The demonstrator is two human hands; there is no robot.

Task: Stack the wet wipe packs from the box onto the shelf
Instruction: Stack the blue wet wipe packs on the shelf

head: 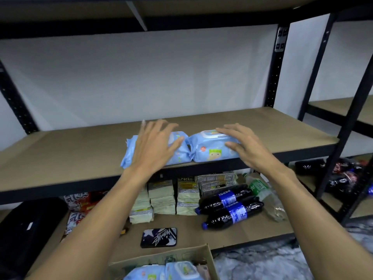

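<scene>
Wet wipe packs [210, 150], two touching side by side, sit at the shelf [282, 128] front edge under your flat, spread-fingered left hand [155, 146] and right hand [244, 146], bare board on both sides, cola bottles [228, 201] below, box [161, 257] nearest you.

Left soft plastic wipe pack [180, 156]: light blue; I make out small coloured prints.
Right soft plastic wipe pack [212, 151]: light blue; green-and-yellow cartoon figure, paler lid.
Flat fibreboard shelf deck [60, 158]: plain tan.
Perforated steel shelf frame [275, 81]: black.
Two plastic cola bottles [228, 199]: dark, with blue labels.
Rectangular phone case [158, 237]: black, white graffiti print.
Open cardboard box [161, 257]: brown.
</scene>
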